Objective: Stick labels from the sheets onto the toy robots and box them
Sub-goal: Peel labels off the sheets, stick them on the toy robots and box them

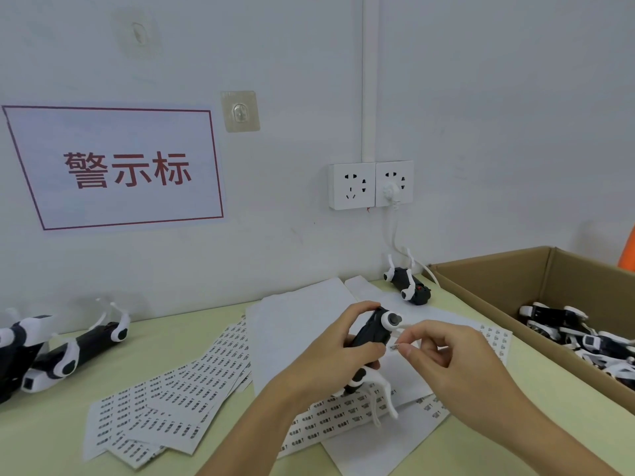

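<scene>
- So my left hand is wrapped around a toy robot, fingers curled over its black body, holding it up above the table over the label sheets.
- My right hand has thumb and forefinger pinched tight on one small label, which sits just beside the robot's body, maybe barely touching. Can't tell for sure.
- Biggest risk imo: the label curls back and sticks to my fingertip instead of the plastic, since only a tiny edge is free.
- Also easy to land it crooked or across a seam if the robot twists in my left grip, since those white legs dangle loose.
- The legs hang right over the sheets, so a low dip could snag a loose one and drag it.
- The box on the right already holds finished robots; three more robots wait on the table, one at the back, two off to the left.
</scene>
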A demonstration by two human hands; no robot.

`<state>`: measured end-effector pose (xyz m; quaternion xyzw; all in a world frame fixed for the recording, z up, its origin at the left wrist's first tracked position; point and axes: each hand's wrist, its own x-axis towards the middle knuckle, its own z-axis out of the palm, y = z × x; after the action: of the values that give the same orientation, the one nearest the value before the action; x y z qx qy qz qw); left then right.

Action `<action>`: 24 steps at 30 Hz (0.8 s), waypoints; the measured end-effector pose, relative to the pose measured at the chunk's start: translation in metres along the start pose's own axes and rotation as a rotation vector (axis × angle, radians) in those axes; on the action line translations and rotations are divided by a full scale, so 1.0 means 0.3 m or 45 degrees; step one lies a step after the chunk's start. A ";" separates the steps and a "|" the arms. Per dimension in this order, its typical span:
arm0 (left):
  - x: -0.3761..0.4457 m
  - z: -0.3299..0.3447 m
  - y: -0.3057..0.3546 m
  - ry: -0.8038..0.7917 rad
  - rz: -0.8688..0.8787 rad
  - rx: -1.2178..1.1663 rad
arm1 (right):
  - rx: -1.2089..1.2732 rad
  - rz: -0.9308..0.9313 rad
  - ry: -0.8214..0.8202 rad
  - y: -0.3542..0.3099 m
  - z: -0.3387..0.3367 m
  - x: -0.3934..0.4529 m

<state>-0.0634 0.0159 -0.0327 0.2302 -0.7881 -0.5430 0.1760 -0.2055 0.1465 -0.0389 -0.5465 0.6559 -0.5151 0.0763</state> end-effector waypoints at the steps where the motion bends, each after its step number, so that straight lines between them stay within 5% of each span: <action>1: 0.001 -0.003 0.000 0.004 0.005 0.008 | -0.005 -0.001 0.003 -0.001 0.000 0.000; 24: 0.011 -0.007 -0.007 0.042 0.117 0.050 | -0.003 -0.021 0.023 -0.006 0.003 -0.004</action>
<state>-0.0647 0.0120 -0.0340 0.2060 -0.8054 -0.5149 0.2091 -0.2032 0.1472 -0.0383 -0.5473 0.6526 -0.5199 0.0654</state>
